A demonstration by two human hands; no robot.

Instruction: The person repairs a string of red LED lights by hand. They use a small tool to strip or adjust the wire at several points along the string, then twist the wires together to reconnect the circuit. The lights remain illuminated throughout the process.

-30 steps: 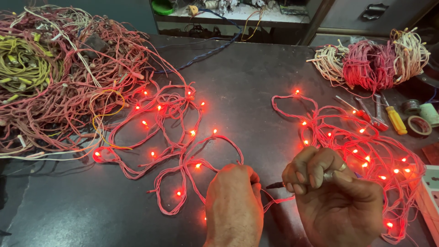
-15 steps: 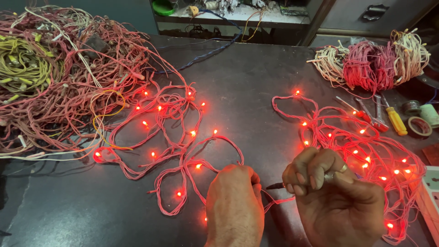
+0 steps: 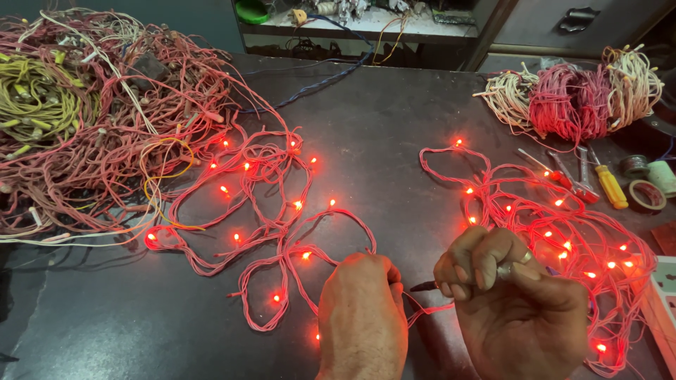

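Head view: two hands meet on a lit string of red lights

Both hands sit at the near edge of the dark table (image 3: 394,141), knuckles up. The left hand (image 3: 362,317) is curled closed over the pink wire of the light string (image 3: 282,232), fingers folded under so the grip itself is hidden. The right hand (image 3: 514,302) is bunched too, a ring on one finger, its fingertips pinching a thin dark tool (image 3: 424,286) whose tip pokes toward the left hand, just beside it. The wire runs between the two hands and out from under both.

To the left the string loops loosely across the table, red bulbs glowing along it. To the right a denser heap of the same lit string (image 3: 563,232) lies against the right hand. Far left, a big tangle of unlit pink wire (image 3: 105,141) with a yellow-green bundle (image 3: 35,98) on top. At the far right corner, a coiled bundle of pink and cream wire (image 3: 577,98); near it a yellow-handled screwdriver (image 3: 610,186), red-handled tools (image 3: 570,179) and rolls of tape (image 3: 646,194). A cluttered shelf (image 3: 352,21) stands beyond the table
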